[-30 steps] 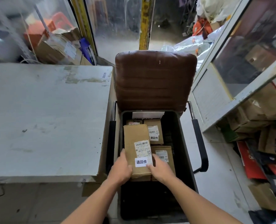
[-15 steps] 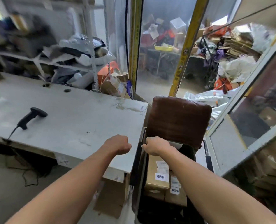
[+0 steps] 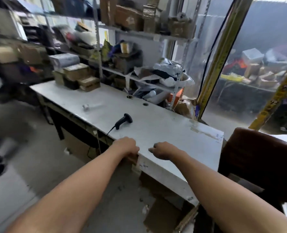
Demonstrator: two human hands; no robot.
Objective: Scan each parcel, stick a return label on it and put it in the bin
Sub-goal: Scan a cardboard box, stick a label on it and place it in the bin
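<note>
Left hand [image 3: 128,146] and right hand [image 3: 162,151]: fingers curled under, both empty, hovering at near edge of long white worn surface [image 3: 156,125]. Black handheld barcode scanner [image 3: 124,121] lies on surface beyond left hand, apart; head points far-right, handle and cable near-left. Stacked brown cardboard parcels [image 3: 78,76] at far end.

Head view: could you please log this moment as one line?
left hand: empty, curled | right hand: empty, curled | barcode scanner: lying on table | parcels: stacked at far end
</note>
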